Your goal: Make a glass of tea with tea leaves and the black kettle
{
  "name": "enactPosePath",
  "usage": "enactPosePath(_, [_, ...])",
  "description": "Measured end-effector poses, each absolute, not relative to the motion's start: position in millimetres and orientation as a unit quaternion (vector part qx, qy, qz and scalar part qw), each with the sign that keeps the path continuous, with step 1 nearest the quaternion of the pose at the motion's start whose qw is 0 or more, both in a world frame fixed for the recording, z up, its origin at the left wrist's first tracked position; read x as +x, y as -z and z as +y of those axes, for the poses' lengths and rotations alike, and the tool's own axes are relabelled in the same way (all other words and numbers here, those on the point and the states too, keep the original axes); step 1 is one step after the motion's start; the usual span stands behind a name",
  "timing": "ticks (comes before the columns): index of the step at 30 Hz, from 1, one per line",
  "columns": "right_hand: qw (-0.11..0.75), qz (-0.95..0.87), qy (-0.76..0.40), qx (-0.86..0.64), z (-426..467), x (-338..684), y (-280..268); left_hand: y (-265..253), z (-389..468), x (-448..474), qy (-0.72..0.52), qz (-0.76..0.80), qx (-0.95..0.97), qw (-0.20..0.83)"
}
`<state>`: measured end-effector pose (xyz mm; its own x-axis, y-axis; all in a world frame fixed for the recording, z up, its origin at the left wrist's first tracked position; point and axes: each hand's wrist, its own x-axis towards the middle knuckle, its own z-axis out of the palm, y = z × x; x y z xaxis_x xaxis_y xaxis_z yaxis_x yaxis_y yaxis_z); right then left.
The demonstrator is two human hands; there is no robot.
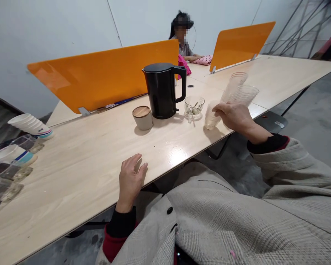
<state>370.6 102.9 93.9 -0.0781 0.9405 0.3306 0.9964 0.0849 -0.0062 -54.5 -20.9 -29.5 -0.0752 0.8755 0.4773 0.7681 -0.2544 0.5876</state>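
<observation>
My right hand (235,117) has its thumb and fingers closed at the rim of a clear plastic cup (210,118), whose base is at the tabletop near the front edge. Just behind that hand stand stacks of clear plastic cups (238,82), partly hidden by it. My left hand (131,176) rests at the table edge, fingers loosely apart, with nothing in it. To the left of the held cup is a clear glass cup (194,105) with a spoon in it. A black electric kettle (161,94) stands behind a grey canister with a wooden lid (142,118).
Paper cup stacks (31,126) and clear cups (9,187) lie along the table's left end. Orange dividers (107,75) cross the table (79,158). Behind them a person (184,48) sits with hands on pink spotted cloth (202,60). A stool (271,121) is at right.
</observation>
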Motion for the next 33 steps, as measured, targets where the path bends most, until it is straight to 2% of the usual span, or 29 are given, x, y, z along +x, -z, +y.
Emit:
enactPosePath(14, [0.126, -0.734, 0.083, -0.663, 98, 366, -97, 26, -22, -54, -0.409, 0.610, 0.672, 0.094])
enactPosePath(33, [0.246, -0.747, 0.061, -0.615, 105, 373, -90, 24, -26, -53, -0.406, 0.604, 0.681, 0.083])
